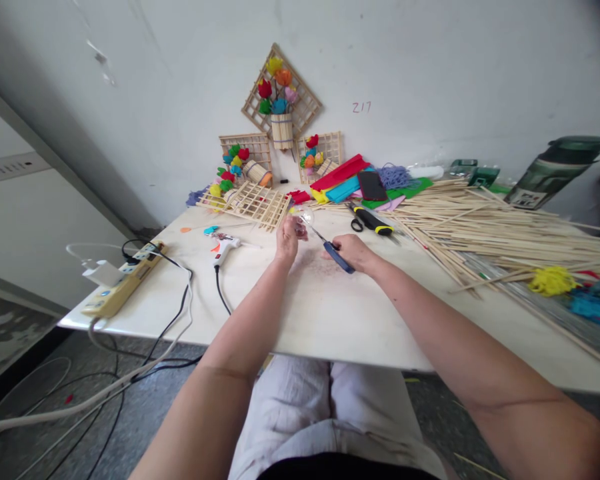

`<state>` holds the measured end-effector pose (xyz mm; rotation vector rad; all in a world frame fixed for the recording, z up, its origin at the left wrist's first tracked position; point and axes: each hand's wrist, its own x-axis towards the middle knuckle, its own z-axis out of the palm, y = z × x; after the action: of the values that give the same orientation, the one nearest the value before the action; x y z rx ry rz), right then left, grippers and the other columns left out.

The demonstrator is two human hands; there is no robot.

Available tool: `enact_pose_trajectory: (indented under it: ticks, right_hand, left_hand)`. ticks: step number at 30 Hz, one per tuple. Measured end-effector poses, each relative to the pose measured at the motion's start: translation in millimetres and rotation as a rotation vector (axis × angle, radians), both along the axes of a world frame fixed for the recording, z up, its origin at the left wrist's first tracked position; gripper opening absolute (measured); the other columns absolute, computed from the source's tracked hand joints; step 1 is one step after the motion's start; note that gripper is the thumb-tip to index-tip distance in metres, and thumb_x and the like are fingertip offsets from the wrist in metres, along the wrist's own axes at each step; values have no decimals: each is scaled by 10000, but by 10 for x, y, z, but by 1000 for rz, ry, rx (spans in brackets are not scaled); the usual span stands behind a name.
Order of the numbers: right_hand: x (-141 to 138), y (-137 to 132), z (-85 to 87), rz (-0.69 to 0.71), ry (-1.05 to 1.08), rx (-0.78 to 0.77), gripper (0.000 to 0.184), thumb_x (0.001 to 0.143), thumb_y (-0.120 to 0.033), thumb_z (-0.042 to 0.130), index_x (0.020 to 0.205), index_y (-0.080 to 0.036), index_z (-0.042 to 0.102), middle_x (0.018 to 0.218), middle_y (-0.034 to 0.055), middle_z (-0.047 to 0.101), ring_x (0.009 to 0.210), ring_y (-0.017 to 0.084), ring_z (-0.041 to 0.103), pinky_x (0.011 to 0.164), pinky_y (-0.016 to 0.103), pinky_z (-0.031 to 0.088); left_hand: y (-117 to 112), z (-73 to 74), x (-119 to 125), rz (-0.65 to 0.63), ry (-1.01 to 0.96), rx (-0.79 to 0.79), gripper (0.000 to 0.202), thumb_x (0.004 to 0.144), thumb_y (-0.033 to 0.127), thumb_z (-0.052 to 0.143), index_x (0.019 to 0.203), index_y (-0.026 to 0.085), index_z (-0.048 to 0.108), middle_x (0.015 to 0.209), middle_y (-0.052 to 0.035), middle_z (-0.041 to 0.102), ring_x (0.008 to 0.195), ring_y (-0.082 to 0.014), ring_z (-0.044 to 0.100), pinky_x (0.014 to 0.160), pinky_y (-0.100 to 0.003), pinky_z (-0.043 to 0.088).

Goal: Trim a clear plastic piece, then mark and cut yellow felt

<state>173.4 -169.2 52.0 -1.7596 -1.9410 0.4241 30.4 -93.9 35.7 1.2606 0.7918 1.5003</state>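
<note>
My left hand [287, 239] is raised over the white table [330, 313], fingers curled round a small pinkish, partly clear piece [301, 229] that I cannot name. My right hand [353, 252] grips blue-handled scissors [336, 255] whose blades point up-left toward that piece. The blade tips almost touch it. Both forearms reach in from the bottom of the view.
A white glue gun [223, 249] lies left of my hands, its cord running to a yellow power strip [123, 281]. Black-yellow scissors [373, 220], a dark phone [371, 185], coloured felt sheets [341, 181], stick lattice frames with flowers [253, 200] and a big pile of wooden sticks [485, 227] cover the back and right.
</note>
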Motion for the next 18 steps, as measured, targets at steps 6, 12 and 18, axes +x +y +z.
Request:
enact_pose_trajectory:
  ticks: [6, 12, 18]
  right_hand:
    - [16, 17, -9, 50, 238, -141, 446, 659, -577, 623, 567, -175, 453, 505, -2, 495, 445, 95, 440, 447, 230, 306]
    - [19, -14, 27, 77, 341, -207, 436, 653, -565, 642, 607, -178, 447, 533, -10, 497, 444, 91, 457, 441, 226, 339]
    - [-14, -92, 109, 93, 523, -331, 415, 674, -518, 663, 621, -176, 433, 522, -23, 487, 413, 78, 458, 404, 212, 361]
  left_hand:
    - [15, -16, 0, -84, -19, -76, 376, 864, 481, 324, 736, 162, 475, 524, 22, 487, 416, -95, 480, 434, -224, 418]
    - [10, -23, -6, -178, -45, -71, 353, 872, 456, 308, 753, 167, 473, 524, 18, 499, 429, -102, 494, 447, -228, 431]
    - [25, -21, 4, -172, 18, -50, 372, 874, 472, 286, 752, 172, 468, 548, 19, 497, 447, -96, 490, 461, -225, 438]
